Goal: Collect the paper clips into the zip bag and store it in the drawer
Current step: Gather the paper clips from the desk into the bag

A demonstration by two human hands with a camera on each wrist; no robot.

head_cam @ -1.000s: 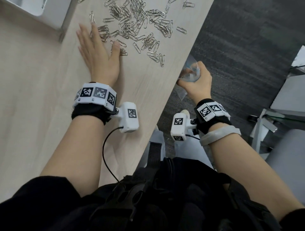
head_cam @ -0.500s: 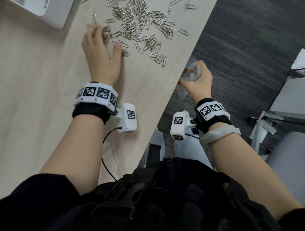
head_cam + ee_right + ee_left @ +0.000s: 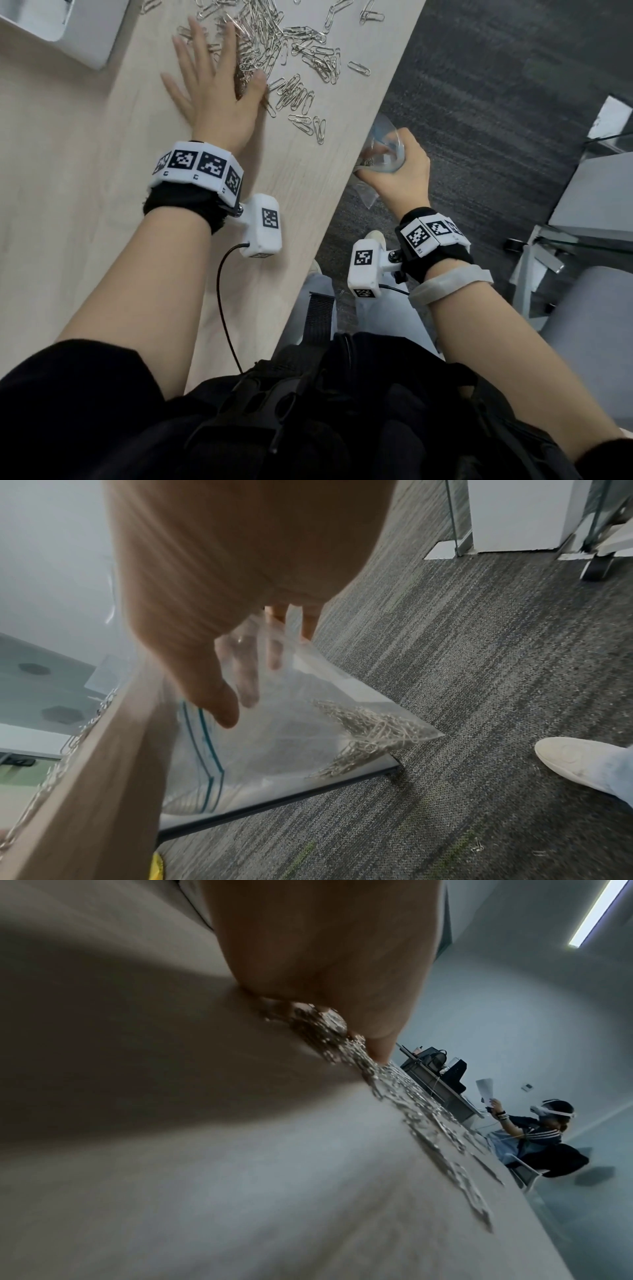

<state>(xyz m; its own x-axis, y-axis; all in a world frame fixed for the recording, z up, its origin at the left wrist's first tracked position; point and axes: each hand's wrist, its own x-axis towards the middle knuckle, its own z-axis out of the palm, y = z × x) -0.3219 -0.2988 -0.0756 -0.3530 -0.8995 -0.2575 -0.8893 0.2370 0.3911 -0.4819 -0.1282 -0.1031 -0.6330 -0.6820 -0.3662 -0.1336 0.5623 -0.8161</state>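
Several silver paper clips point(image 3: 291, 44) lie scattered on the pale wooden table point(image 3: 102, 222) near its right edge. My left hand point(image 3: 212, 82) lies flat on the table with straight, spread fingers, its thumb side against the pile; the paper clips point(image 3: 342, 1042) bunch up under the palm in the left wrist view. My right hand point(image 3: 397, 164) grips a clear zip bag point(image 3: 291, 737) just off the table's edge, its mouth toward the table. A heap of clips point(image 3: 377, 731) sits in the bag's lower corner.
A white box-like object point(image 3: 68, 31) stands at the table's far left. Grey carpet point(image 3: 479, 102) lies to the right, with a few stray clips point(image 3: 477, 846) on it. My white shoe point(image 3: 582, 764) and a chair base point(image 3: 548, 274) are nearby. Another person point(image 3: 548, 1137) sits across the room.
My left hand curled its fingers over the clips, then spread flat again further up, pressing into the pile. The right hand with the bag has held its place.
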